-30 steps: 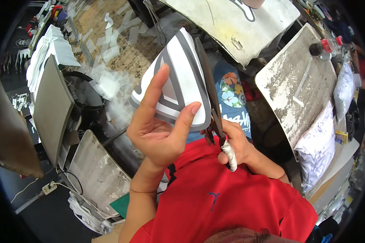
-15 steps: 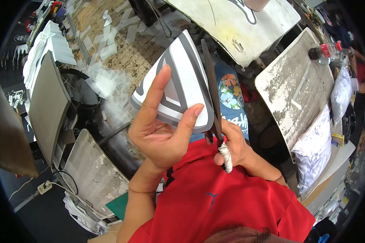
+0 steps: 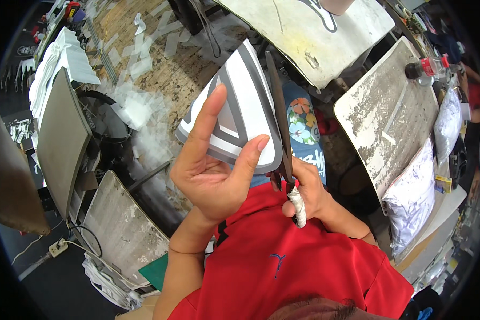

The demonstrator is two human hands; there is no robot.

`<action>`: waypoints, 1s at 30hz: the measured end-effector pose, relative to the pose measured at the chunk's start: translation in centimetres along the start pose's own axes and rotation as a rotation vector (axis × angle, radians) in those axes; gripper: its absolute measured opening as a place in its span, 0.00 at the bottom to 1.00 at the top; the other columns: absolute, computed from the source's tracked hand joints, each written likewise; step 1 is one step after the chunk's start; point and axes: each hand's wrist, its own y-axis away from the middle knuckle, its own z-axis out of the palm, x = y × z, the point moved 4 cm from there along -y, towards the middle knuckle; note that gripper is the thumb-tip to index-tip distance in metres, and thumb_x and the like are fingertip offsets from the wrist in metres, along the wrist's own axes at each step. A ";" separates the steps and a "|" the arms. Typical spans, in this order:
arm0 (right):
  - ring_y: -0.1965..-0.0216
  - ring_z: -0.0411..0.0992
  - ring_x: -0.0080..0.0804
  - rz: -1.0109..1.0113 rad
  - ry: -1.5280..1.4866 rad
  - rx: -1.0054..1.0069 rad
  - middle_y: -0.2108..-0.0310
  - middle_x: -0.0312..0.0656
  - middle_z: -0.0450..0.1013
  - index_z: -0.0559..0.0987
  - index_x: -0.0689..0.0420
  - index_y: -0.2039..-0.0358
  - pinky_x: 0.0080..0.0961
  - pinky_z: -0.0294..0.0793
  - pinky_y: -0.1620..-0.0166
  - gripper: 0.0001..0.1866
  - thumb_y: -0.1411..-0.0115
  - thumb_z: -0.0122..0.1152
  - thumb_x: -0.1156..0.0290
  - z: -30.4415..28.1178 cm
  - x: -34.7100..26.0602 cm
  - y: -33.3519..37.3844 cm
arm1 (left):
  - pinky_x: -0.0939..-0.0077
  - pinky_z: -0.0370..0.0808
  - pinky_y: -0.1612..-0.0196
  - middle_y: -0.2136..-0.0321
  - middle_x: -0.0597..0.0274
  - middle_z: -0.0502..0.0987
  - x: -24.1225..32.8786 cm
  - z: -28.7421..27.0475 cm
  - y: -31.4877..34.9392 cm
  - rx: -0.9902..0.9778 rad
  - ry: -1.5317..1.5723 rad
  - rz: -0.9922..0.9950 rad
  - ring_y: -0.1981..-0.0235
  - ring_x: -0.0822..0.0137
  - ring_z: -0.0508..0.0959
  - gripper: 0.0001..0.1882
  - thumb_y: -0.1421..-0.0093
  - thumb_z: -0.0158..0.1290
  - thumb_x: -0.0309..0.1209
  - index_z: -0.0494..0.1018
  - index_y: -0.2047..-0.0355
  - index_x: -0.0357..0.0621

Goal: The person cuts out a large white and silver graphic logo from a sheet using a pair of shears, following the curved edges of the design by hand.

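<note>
Holding the cutout point(image 3: 257, 114) up in the head view, the left hand point(image 3: 210, 181) spreads its thumb and one finger across the near face; its other fingers are hidden. The cutout, white with grey stripes, is above the lap, narrow tip pointing away. The right hand point(image 3: 310, 186) closes around the scissors point(image 3: 284, 125) near their white-wrapped handle; the dark blades run along the cutout's right edge, contact unclear. To the right, a bottle point(image 3: 428, 67) lies by a scuffed board point(image 3: 364, 117).
</note>
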 end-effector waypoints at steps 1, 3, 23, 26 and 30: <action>0.72 0.70 0.41 0.000 -0.006 0.006 0.69 0.48 0.72 0.72 0.70 0.50 0.33 0.70 0.66 0.50 0.53 0.65 0.31 0.0 0.0 0.0 | 0.72 0.71 0.43 0.41 0.44 0.69 -0.1 0.0 0.0 -0.002 -0.002 0.002 0.43 0.63 0.73 0.37 0.47 0.60 0.11 0.60 0.37 0.27; 0.72 0.70 0.40 0.000 -0.011 0.012 0.70 0.48 0.72 0.72 0.70 0.50 0.33 0.70 0.66 0.50 0.53 0.65 0.30 0.0 0.1 0.0 | 0.72 0.71 0.43 0.41 0.45 0.69 -0.2 -0.1 -0.1 -0.002 -0.012 0.008 0.43 0.63 0.73 0.36 0.47 0.60 0.12 0.60 0.37 0.27; 0.74 0.71 0.38 0.015 -0.017 0.018 0.71 0.47 0.73 0.72 0.69 0.49 0.32 0.72 0.67 0.50 0.53 0.66 0.32 -0.1 0.4 0.3 | 0.72 0.71 0.43 0.42 0.47 0.70 -0.5 -0.1 -0.3 0.013 0.046 -0.061 0.44 0.64 0.73 0.35 0.47 0.59 0.11 0.62 0.38 0.27; 0.74 0.71 0.37 0.004 -0.010 0.019 0.71 0.47 0.73 0.72 0.69 0.49 0.31 0.72 0.67 0.49 0.53 0.66 0.32 -0.1 0.6 0.4 | 0.73 0.71 0.43 0.42 0.47 0.71 -0.6 -0.1 -0.2 0.017 0.048 -0.064 0.45 0.64 0.73 0.34 0.47 0.59 0.11 0.63 0.38 0.27; 0.74 0.70 0.37 0.007 -0.017 0.023 0.72 0.46 0.72 0.72 0.69 0.49 0.31 0.71 0.68 0.49 0.53 0.66 0.32 0.0 0.5 0.4 | 0.73 0.72 0.44 0.43 0.46 0.71 -0.7 -0.1 -0.3 0.018 0.053 -0.062 0.45 0.64 0.74 0.34 0.47 0.59 0.11 0.63 0.38 0.27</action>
